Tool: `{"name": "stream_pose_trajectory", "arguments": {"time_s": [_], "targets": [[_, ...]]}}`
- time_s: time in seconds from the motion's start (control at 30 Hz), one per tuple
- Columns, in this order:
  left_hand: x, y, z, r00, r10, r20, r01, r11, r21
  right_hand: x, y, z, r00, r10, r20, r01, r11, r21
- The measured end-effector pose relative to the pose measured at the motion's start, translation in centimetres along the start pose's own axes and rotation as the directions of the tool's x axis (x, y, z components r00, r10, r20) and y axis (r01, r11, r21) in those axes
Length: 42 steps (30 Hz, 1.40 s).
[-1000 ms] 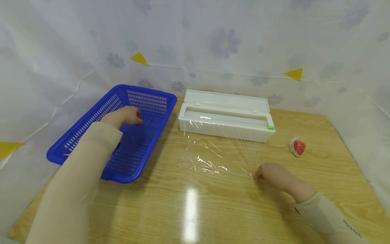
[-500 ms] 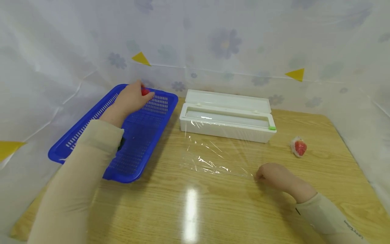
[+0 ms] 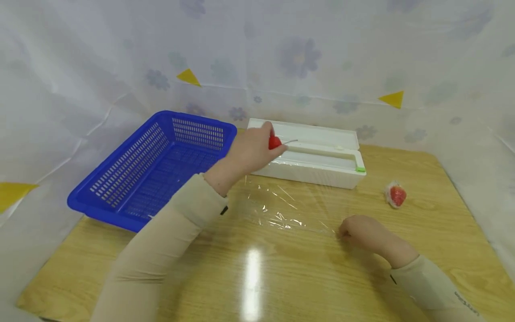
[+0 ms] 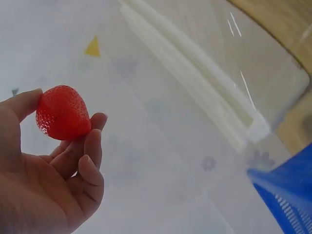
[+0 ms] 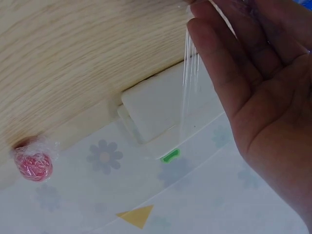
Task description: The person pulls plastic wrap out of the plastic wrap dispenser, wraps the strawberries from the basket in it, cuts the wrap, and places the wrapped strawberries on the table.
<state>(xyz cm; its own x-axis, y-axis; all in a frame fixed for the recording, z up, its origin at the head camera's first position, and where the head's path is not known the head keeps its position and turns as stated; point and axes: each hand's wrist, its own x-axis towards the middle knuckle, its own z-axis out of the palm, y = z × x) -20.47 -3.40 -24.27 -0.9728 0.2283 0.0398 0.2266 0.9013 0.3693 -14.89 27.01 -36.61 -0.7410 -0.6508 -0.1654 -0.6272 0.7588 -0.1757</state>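
Observation:
My left hand (image 3: 251, 150) pinches a red strawberry (image 4: 63, 113) between thumb and fingers, above the left part of the white cling film box (image 3: 322, 173). A thin stem juts from the fruit in the head view. From the box, whose lid stands open, a sheet of clear cling film (image 3: 281, 219) stretches forward over the table. At the sheet's front right corner my right hand (image 3: 368, 235) pinches the film, which shows as taut strands (image 5: 191, 63) in the right wrist view. To the right of the box lies another strawberry (image 3: 397, 196) wrapped in film.
A blue plastic basket (image 3: 120, 147) with slotted walls stands on the left of the wooden table (image 3: 306, 277). Behind the table hangs a flowered white curtain (image 3: 225, 49) with yellow triangles. A small green slider (image 3: 360, 169) sits at the box's right end.
My left hand has lifted the strawberry out of the blue basket and carried it right, over the cling film box. The right hand has stayed in place on the film.

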Motion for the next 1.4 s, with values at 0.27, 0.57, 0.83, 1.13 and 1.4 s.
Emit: {"name": "stream_pose_trajectory", "arguments": {"time_s": [0.27,0.57,0.83,1.13,1.4], "targets": [[0.0,2.1,6.4,0.991,0.083,0.102,-0.085,0.996,0.008,0.2,0.0,0.0,1.0,-0.002,0.011,0.002,1.0,-0.002],[0.8,1.8,11.5,0.963,0.218,0.16,-0.221,0.975,0.005,0.3,0.0,0.1,1.0,0.001,0.011,-0.001,1.0,-0.008],[0.8,0.8,14.2,0.943,0.226,0.242,-0.197,0.97,-0.139,0.5,-0.3,0.2,1.0,0.019,0.019,-0.019,1.0,-0.017],[-0.3,-0.2,15.1,0.898,0.255,0.358,-0.216,0.965,-0.147,0.5,-0.2,0.0,1.0,0.0,0.008,0.0,0.999,-0.042],[-0.7,-0.8,15.2,0.881,0.287,0.376,-0.291,0.955,-0.047,0.3,-0.2,-0.1,1.0,-0.006,0.015,0.007,1.0,-0.02]]}}
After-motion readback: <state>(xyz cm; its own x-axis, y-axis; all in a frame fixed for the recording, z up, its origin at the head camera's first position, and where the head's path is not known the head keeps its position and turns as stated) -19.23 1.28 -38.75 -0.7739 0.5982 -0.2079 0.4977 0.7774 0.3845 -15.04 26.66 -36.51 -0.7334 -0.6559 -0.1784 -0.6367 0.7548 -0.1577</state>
